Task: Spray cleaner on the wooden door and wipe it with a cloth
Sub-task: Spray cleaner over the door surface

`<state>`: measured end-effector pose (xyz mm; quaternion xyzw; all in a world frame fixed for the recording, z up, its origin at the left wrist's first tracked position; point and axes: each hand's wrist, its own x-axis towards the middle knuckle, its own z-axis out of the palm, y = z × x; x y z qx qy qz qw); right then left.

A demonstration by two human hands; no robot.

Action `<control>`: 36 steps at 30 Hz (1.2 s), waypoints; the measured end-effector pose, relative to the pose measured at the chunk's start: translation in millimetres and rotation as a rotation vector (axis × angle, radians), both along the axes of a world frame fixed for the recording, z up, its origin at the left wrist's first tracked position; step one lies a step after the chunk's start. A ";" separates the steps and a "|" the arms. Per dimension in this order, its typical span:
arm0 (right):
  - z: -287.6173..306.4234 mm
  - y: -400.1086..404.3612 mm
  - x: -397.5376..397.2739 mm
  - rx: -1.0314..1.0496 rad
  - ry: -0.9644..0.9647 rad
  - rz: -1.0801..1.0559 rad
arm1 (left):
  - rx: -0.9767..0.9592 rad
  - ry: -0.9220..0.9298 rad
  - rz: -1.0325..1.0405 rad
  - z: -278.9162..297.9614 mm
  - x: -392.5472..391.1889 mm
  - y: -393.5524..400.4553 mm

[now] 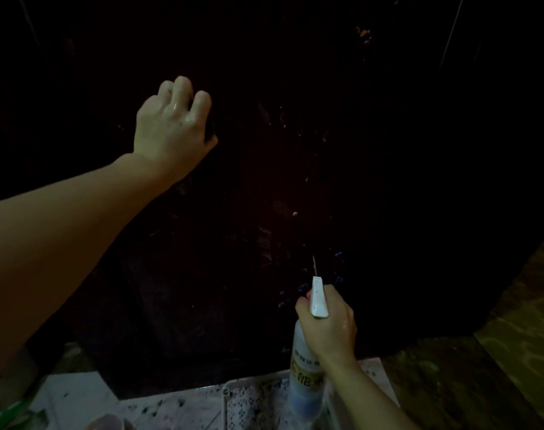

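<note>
Scene is very dim; detail on the wooden door [295,135] is limited. The door fills most of the view as a dark upright panel, with pale flecks and faint streaks visible on its middle part.

Right hand [328,324]: clamped round the neck of a spray bottle [305,377], which is held upright and low, close in front of the lower part of the door. The white spray head [318,297] is pointed at the panel, and a thin pale line is seen just ahead of the nozzle; it is judged to be a jet of cleaner, though this cannot be confirmed. The bottle is judged to be held near the surface so that the spray lands on a chosen patch.

Left hand [174,125]: raised well apart from the right, fingers curled against the upper left of the door. A small dark object is seen under the fingers and is judged to be the cloth [210,133]; its outline is lost against the dark wood. The hand appears wet. It is judged to be kept on the panel ready for wiping once the spray is applied.

Containers: the bottle is pale with printed characters; a bluish tint is noted in its lower part, possibly liquid, level not readable. Below the door, pale speckled sheeting [177,408] is laid, presumably to catch drips.

Step in hand is judged to be spraying, with wiping of this patch not yet done.
</note>
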<state>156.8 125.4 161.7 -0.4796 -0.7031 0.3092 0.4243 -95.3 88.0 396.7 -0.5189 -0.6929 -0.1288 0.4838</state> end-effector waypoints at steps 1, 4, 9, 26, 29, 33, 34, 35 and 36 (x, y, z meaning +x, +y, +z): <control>-1.0 -3.1 -1.9 0.017 -0.001 -0.002 | -0.004 0.011 0.001 -2.4 -0.7 0.4; -8.3 -12.3 -8.1 0.072 0.024 -0.024 | -0.021 0.033 0.008 -9.8 -1.4 -0.2; -21.8 -17.2 -17.9 0.027 0.035 0.093 | -0.067 0.080 0.016 -22.6 -4.3 -1.3; -33.5 -8.3 -15.1 -0.040 -0.074 0.068 | -0.080 0.136 -0.008 -46.6 -10.9 1.4; -37.0 -5.9 -9.8 -0.025 -0.089 0.070 | -0.111 0.155 -0.008 -51.2 -10.5 0.7; -41.7 -0.6 -4.8 -0.003 -0.043 0.101 | -0.142 0.204 -0.015 -55.2 -11.1 -0.4; -43.2 -0.2 -4.1 -0.006 -0.051 0.096 | -0.149 0.216 -0.017 -55.9 -11.3 -0.6; -44.3 -0.5 -3.5 -0.009 -0.070 0.084 | -0.156 0.223 -0.017 -56.6 -11.3 -1.1; -45.3 -0.9 -3.3 -0.011 -0.090 0.067 | -0.163 0.230 -0.019 -57.3 -11.4 -1.7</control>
